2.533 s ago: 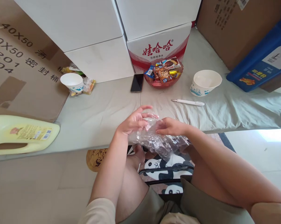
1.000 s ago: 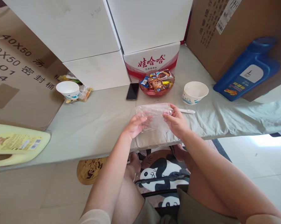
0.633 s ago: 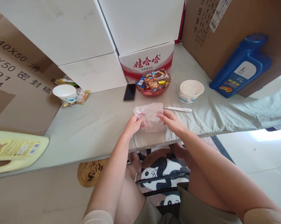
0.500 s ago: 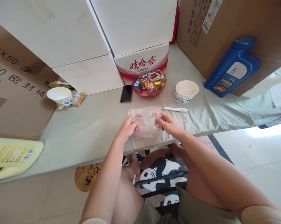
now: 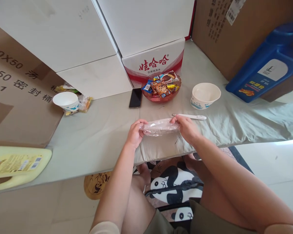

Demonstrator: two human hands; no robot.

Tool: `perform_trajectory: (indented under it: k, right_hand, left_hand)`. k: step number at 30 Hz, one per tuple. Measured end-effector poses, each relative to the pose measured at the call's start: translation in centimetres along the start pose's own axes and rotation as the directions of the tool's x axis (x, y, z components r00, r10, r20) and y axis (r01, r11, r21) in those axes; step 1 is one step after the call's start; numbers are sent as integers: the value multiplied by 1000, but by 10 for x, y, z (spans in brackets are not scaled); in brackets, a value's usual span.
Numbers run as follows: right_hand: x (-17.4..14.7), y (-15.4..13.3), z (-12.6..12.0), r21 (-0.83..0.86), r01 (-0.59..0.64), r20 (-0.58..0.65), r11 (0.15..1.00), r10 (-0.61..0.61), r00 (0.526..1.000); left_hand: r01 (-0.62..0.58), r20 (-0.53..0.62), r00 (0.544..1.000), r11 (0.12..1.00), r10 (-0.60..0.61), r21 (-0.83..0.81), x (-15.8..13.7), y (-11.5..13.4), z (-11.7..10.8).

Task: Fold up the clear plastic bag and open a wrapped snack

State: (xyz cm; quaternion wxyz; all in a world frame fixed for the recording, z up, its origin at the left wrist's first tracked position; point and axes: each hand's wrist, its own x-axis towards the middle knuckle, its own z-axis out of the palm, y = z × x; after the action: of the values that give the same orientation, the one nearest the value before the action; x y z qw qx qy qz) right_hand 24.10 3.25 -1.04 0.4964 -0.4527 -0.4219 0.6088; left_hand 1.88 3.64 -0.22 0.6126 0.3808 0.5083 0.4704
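Note:
A clear plastic bag (image 5: 159, 127) is stretched between my two hands above the front part of the cloth-covered table. My left hand (image 5: 136, 133) grips its left end, fingers closed round the film. At the right end, my right hand (image 5: 186, 127) pinches the bag between thumb and fingers. Just behind my right hand lies a white utility knife (image 5: 194, 117), its slim end pointing left. Farther back is a red bowl (image 5: 161, 98) full of wrapped snacks (image 5: 161, 87), with a dark phone (image 5: 135, 98) lying to its left.
White paper bowls stand at right (image 5: 206, 94) and left (image 5: 66, 101); snack packets (image 5: 85, 103) lie by the left one. A blue bottle (image 5: 265, 71) leans at right; a yellow jug (image 5: 19, 162) is at left. Cartons (image 5: 151, 63) line the back. The table's front edge (image 5: 127, 167) is above my legs.
The bag was spread as a broad sheet with both thumbs on it; now it is a narrow band. My right hand has turned and grips its end. The view has shifted slightly.

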Motion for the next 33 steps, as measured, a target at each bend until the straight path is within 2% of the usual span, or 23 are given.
perform_trajectory:
  k: [2, 4, 7, 9, 11, 14, 17, 20, 21, 23, 25, 27, 28, 30, 33]
  right_hand:
    - [2, 3, 0, -93, -12, -26, 996, 9, 1000]
    - [3, 5, 0, -122, -34, -45, 992, 29, 999]
    - [1, 7, 0, -179, -13, -108, 984, -6, 994]
    - [-2, 7, 0, -269, 40, -151, 962, -83, 985]
    - [-7, 7, 2, -370, 128, -157, 920, -198, 968]
    - [-18, 9, 7, -470, 269, -78, 841, -343, 936]
    - [-26, 14, 17, -490, 341, 43, 802, -368, 929]
    - [-28, 19, 26, -390, 351, 144, 852, -319, 937]
    - [-27, 20, 28, -358, 334, 162, 872, -294, 942]
    - [-25, 22, 29, -353, 297, 115, 887, -274, 955]
    - [-21, 23, 27, -405, 282, -32, 870, -322, 946]
    - [-19, 23, 24, -423, 283, -136, 861, -368, 920]
    - [-18, 23, 23, -405, 288, -132, 868, -367, 921]
    - [-16, 24, 22, -332, 283, -39, 900, -313, 949]
    - [-15, 23, 25, -242, 216, 82, 946, -202, 976]
  left_hand:
    - [-32, -25, 999, 996, 34, 84, 5, -2, -3]
    - [-68, -115, 990, 987, 85, 147, 7, -4, -6]
    - [-163, -306, 926, 967, 219, 197, 3, -6, -7]
    - [-241, -342, 881, 932, 327, 271, -4, -8, -3]
    - [-287, -274, 876, 886, 397, 364, -14, -12, 5]
    - [-339, -106, 898, 826, 426, 450, -27, -21, 19]
    - [-395, 35, 905, 803, 425, 448, -28, -30, 28]
    - [-363, 163, 931, 882, 327, 301, -20, -35, 33]
    - [-332, 176, 939, 910, 295, 248, -16, -36, 33]
    - [-279, 114, 958, 944, 262, 175, -11, -36, 34]
    - [-248, 12, 969, 963, 248, 110, -8, -35, 35]
    - [-213, -23, 977, 977, 214, 15, -8, -33, 34]
    - [-190, -9, 982, 981, 190, -26, -8, -31, 34]
    - [-152, 30, 988, 986, 154, -62, -8, -29, 35]
    - [-134, 63, 989, 990, 136, -35, -9, -28, 37]
